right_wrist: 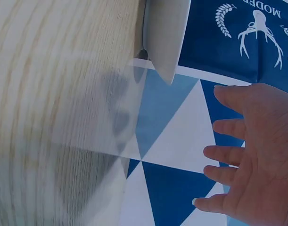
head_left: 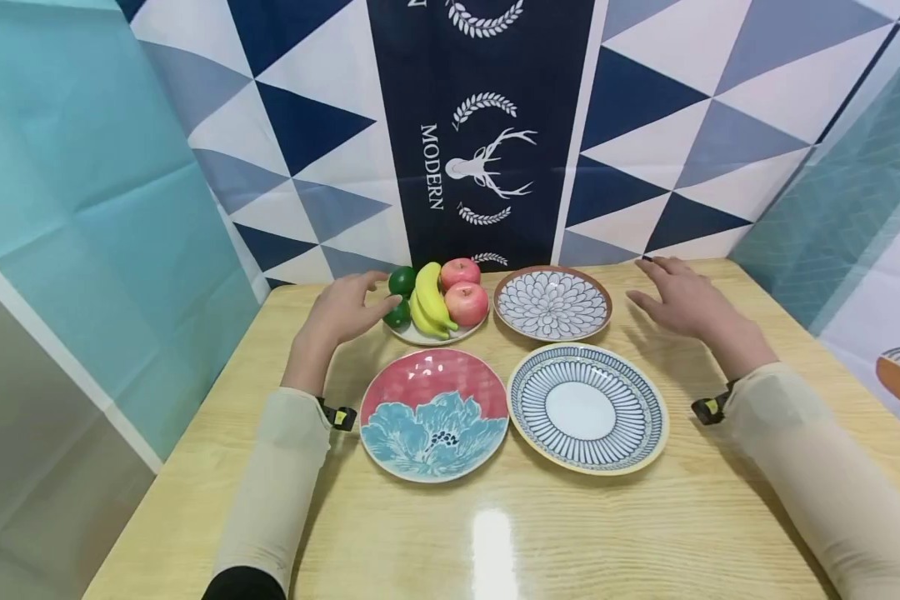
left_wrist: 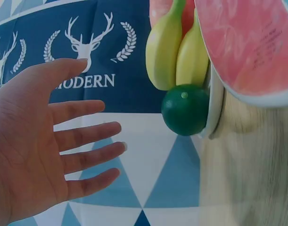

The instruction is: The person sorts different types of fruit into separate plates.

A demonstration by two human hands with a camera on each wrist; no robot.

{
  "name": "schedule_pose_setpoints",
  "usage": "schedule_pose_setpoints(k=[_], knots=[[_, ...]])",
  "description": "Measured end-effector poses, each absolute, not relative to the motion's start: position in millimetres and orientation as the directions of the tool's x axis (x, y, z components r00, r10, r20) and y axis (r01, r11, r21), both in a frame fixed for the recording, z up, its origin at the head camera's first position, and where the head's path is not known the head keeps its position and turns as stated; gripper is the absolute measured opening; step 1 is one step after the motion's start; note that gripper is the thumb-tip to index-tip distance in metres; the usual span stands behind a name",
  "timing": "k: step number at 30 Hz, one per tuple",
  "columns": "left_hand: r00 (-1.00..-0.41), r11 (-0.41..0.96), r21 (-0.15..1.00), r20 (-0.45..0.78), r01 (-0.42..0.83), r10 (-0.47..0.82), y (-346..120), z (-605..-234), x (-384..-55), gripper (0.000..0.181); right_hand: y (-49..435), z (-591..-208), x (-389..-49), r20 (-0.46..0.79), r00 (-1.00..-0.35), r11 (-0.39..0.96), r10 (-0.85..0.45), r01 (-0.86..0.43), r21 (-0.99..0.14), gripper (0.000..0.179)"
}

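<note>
My left hand [head_left: 348, 307] hovers with spread fingers just left of a white plate [head_left: 420, 338] of fruit, its palm turned toward the fruit. On that plate lie yellow bananas [head_left: 430, 300], two apples [head_left: 467, 303] and two green limes [head_left: 397, 312]. In the left wrist view the fingers are apart from the nearest lime [left_wrist: 185, 109] and hold nothing. To the right of a brown-rimmed plate [head_left: 553, 304] with a petal pattern, my right hand [head_left: 678, 300] is held out empty. Its fingers are extended and separated in the right wrist view, away from the plate's side [right_wrist: 167, 37].
Nearer me are a red plate with a blue flower [head_left: 435, 417] and a blue-and-white striped plate [head_left: 587, 411], close side by side. All stand on a light wooden table [head_left: 390, 542]. A patterned cloth [head_left: 487, 108] hangs along the back edge, with hangings at both sides.
</note>
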State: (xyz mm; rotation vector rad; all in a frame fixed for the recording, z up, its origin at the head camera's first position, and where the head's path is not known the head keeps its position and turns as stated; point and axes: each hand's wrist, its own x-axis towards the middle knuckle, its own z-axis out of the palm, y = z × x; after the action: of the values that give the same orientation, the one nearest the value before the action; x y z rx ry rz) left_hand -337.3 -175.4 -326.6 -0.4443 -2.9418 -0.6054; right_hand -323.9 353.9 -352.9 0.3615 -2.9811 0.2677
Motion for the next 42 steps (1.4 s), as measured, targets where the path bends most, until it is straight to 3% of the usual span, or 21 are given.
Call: schedule_pose_setpoints(k=[24,42], knots=[[-0.900,0.877,0.208,0.055,0.433,0.431,-154,-340,-293,0.072,354,-345,-321,0.160,-0.965,0.952,-0.209,-0.238,-0.191,0.075],[-0.893,0.872,0.256,-0.063,0.418,0.446,-158,-369,-297,0.064,354,-350,-321,0.165,-0.960,0.949,-0.224,-0.254,-0.189,0.076]])
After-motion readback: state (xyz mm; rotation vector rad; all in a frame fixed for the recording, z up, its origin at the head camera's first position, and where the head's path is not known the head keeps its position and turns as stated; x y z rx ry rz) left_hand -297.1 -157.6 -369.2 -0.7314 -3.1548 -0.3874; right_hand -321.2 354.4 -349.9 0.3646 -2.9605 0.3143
